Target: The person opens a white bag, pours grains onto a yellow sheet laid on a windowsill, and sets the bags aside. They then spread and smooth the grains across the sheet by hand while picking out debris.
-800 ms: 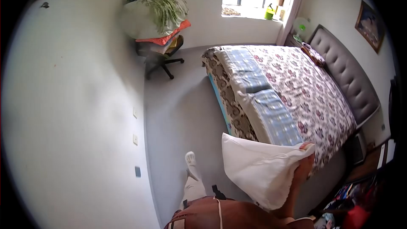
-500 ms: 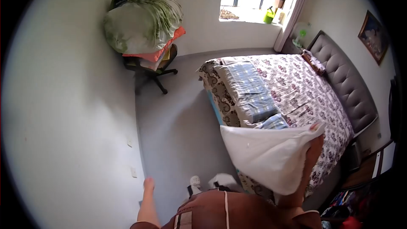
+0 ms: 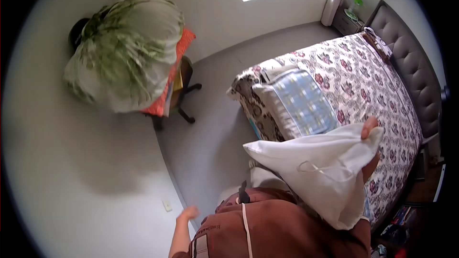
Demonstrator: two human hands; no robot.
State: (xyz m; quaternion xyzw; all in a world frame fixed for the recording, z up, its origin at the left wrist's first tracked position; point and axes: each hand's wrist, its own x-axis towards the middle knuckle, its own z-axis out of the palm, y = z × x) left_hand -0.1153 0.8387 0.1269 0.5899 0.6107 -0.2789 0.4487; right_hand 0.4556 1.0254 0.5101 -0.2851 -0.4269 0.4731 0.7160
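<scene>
My right hand (image 3: 370, 128) grips the upper right corner of a white pillow (image 3: 319, 165), which hangs in front of my body and over the near side of the bed. A thin cord or loop shows on its surface. Down at the left, near the wall, my left hand (image 3: 189, 212) is blurred, and whether its fingers are apart is unclear. Beyond the pillow, pillows with blue plaid panels (image 3: 305, 102) lie along the foot of the flowered bed (image 3: 382, 110).
At the upper left, an office chair (image 3: 185, 88) bears a large green and white bundle (image 3: 129, 55) over an orange cloth (image 3: 187, 40). The grey headboard (image 3: 409, 59) stands at the right, near a nightstand (image 3: 345, 23) with a green fan (image 3: 354, 8).
The view has moved toward the chair and its bundle, which look larger. The white pillow is still in my right hand, and my left hand has come into view at the lower left.
</scene>
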